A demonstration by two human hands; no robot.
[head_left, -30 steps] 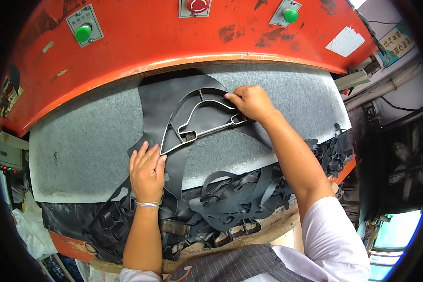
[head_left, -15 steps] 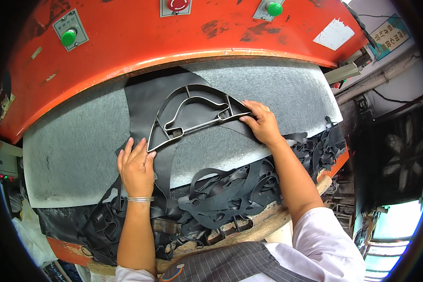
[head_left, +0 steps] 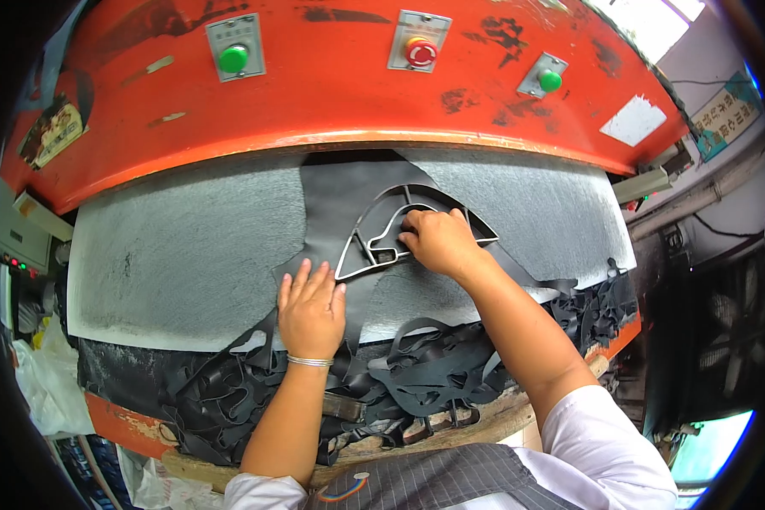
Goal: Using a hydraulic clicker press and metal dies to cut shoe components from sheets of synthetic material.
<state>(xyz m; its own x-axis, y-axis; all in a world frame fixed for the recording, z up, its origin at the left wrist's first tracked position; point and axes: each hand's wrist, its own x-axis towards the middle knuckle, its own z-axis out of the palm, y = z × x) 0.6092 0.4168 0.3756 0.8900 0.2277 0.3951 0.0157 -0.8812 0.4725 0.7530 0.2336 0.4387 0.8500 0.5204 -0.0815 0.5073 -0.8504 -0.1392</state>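
A crescent-shaped steel cutting die with inner bars lies on a dark leather sheet, which is spread over a worn grey cutting board. My right hand reaches over the die's middle, its fingers curled around the inner steel edge; the fingertips are partly hidden inside. Flat on the leather, with fingers stretched out, rests my left hand, beside the die's left point and holding nothing.
A red machine beam spans the board's far side, with green buttons and a red stop button. Tangled black leather scraps hang along the near edge. White plastic bags are at the left.
My right hand has left the die's right tip and now grips its middle. My left hand stays near the left point, fingers flat. The whole view has shifted, with the board appearing lower and further right.
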